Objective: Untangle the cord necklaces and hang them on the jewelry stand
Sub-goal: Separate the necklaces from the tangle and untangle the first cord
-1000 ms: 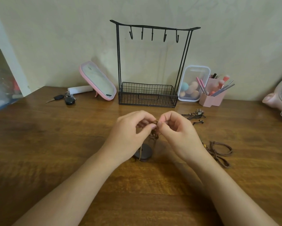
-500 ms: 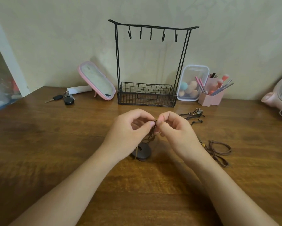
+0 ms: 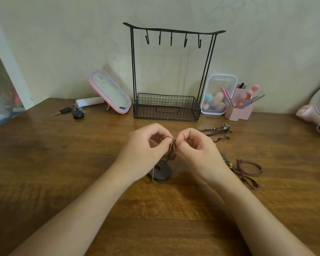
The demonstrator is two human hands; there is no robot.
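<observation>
We pinched the tangled cord (image 3: 172, 150) between both hands, just above the table (image 3: 63, 163). Our left hand (image 3: 142, 154) gripped it with thumb and forefinger. Our right hand (image 3: 201, 156) pinched the same knot from the opposite side, fingertips nearly touching. The disc pendant (image 3: 163, 172) appeared to rest on the wood below and between the wrists, with one loose cord end trailing beside it. We judged tightening to be the main risk: pulling the two pinches straight apart would probably cinch the knot rather than free it. The pendant's weight could also drag a loosened loop back through. A second necklace (image 3: 248, 170) lay just right of the right hand and a third necklace (image 3: 218, 131) just beyond it; a sweeping wrist could snag either and start a new tangle. The jewelry stand (image 3: 174, 30) stood well beyond both hands, its hooks (image 3: 171, 38) all bare.
</observation>
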